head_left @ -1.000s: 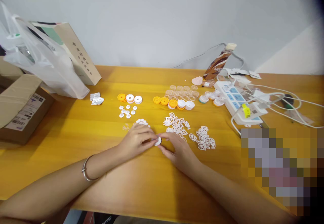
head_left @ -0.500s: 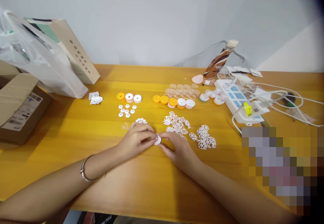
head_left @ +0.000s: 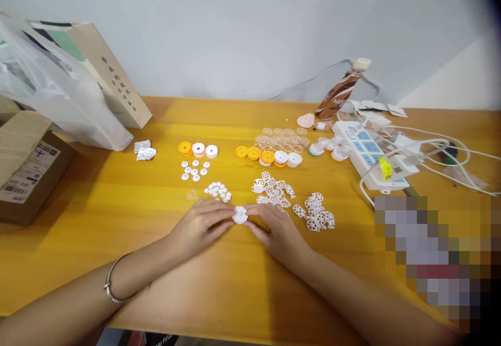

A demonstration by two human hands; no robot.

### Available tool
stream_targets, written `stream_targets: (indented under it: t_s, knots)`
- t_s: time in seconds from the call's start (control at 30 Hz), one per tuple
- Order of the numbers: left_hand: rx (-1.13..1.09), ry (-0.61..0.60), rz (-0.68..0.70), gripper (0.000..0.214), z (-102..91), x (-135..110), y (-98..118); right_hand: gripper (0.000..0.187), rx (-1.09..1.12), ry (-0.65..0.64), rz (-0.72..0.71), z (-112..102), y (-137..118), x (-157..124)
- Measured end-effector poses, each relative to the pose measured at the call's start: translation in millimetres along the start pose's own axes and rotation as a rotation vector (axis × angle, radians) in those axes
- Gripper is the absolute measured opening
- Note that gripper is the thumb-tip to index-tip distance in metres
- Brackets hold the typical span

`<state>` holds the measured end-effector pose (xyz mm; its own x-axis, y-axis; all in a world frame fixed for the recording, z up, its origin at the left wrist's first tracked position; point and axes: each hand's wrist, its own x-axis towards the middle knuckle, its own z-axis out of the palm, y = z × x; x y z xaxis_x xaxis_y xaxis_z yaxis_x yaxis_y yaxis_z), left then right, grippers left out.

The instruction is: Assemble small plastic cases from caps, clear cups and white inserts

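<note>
Between my left hand (head_left: pixel 209 223) and my right hand (head_left: pixel 274 226) is a small round white plastic piece (head_left: pixel 240 215). Thumb and fingers of each hand pinch one side of it. Just beyond my left hand lies a cluster of small white discs (head_left: pixel 218 191), with tiny clear rings (head_left: pixel 192 195) to their left. White spoked plastic parts (head_left: pixel 273 191) are spread beyond my right hand, and a second pile of them (head_left: pixel 318 211) lies to its right. More white discs (head_left: pixel 195 170) sit farther back on the left.
Behind are orange and white round cases (head_left: pixel 267 157), clear cups (head_left: pixel 279 140) and more cases (head_left: pixel 198 149). A cardboard box (head_left: pixel 35 174), plastic bag (head_left: pixel 82 100) and foil pieces (head_left: pixel 145 151) stand left. On the right are a drink bottle (head_left: pixel 340 94) and a power strip (head_left: pixel 370 155) with cables.
My left hand has drawn back toward me and left, uncovering the cluster of small white discs. It now grips the white piece's left side. My right hand has barely moved.
</note>
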<state>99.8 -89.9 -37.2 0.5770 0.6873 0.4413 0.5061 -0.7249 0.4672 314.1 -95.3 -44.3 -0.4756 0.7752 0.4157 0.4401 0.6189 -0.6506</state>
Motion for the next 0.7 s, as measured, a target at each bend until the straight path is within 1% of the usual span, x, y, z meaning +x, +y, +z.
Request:
stream_targets:
  t_s: [0.17,0.33,0.43,0.7]
  knots:
    - [0.04,0.015,0.073,0.018,0.7,2.7,-2.7,0.02,-0.029,0.008,-0.01,-1.0,0.6,1.7]
    - [0.095,-0.008,0.13,0.023,-0.1,-1.5,-4.8,0.021,-0.053,0.02,-0.07,-2.1,0.0,1.4]
    - [0.121,-0.019,0.139,0.024,0.7,-3.2,-4.8,0.02,-0.1,0.043,-0.083,-1.4,0.9,-1.0]
    - [0.171,-0.022,0.159,0.024,0.2,-2.1,0.9,0.021,-0.167,0.035,-0.107,-4.0,-2.6,-1.4]
